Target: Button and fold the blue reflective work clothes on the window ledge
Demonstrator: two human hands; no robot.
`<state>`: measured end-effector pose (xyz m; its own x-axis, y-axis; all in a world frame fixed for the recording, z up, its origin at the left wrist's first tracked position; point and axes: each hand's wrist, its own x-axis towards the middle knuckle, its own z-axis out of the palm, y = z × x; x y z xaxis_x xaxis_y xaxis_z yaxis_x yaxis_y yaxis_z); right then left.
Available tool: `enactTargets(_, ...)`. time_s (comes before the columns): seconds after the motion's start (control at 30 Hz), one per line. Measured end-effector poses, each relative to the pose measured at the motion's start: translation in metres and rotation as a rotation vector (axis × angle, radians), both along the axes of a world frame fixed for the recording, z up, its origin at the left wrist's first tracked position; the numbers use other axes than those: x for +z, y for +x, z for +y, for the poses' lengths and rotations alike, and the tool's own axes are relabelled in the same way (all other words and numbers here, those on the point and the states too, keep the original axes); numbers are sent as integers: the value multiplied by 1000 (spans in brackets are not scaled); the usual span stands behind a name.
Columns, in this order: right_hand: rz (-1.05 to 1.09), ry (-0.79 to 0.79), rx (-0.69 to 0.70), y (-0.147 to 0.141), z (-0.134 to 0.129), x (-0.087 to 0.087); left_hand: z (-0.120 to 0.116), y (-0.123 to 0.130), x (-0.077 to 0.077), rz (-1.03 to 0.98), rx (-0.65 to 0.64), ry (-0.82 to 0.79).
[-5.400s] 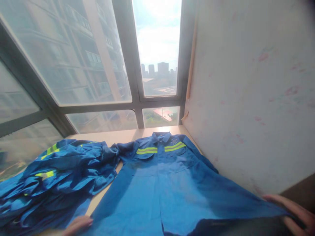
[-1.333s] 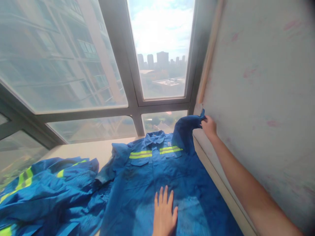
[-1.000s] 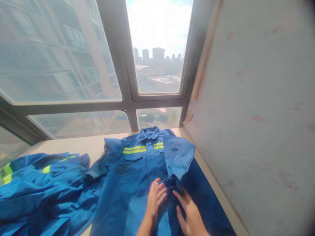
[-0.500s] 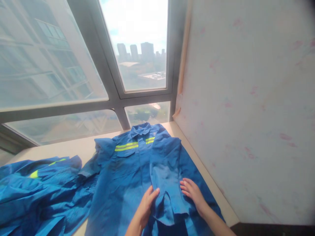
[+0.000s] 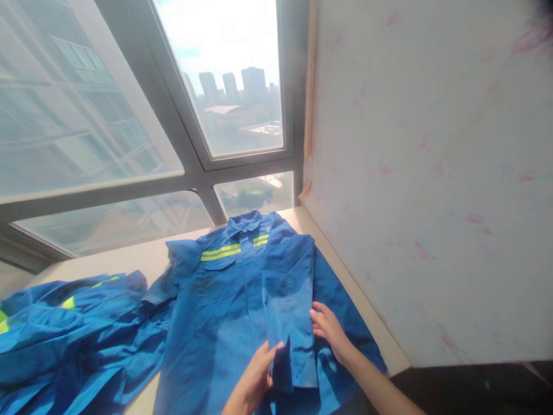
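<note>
A blue work jacket (image 5: 216,311) with yellow-and-grey reflective stripes lies front up, its collar toward the window. One of its sleeves (image 5: 289,288) is folded down over the front, the cuff toward me. My left hand (image 5: 259,372) is closed at the left edge of this sleeve near the cuff, thumb on top. On the opposite edge, a little higher up, my right hand (image 5: 330,331) has its fingers curled against the cloth; some fingertips are hidden by the fabric.
A second blue garment (image 5: 82,346) with yellow strips lies crumpled at the left, touching the jacket's other sleeve. Both rest on a pale window ledge (image 5: 302,219). A grey window frame (image 5: 203,178) stands behind, and a pink-flecked white wall (image 5: 410,230) bounds the right.
The folded sleeve has become straighter and flatter, and its cuff opening has narrowed. My right hand has shifted slightly left and up onto the sleeve's edge; my left hand has moved slightly down.
</note>
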<state>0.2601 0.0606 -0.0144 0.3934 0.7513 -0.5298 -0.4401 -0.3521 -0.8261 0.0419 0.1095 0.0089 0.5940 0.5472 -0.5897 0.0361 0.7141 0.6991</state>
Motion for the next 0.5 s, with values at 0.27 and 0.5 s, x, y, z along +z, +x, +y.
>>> enactTargets(0.27, -133, -39, 45, -34, -58, -41, -25, 12, -21, -86, 87, 128)
enactTargets(0.5, -341, 45, -59, 32, -37, 19, -43, 78, -10, 49, 39, 135)
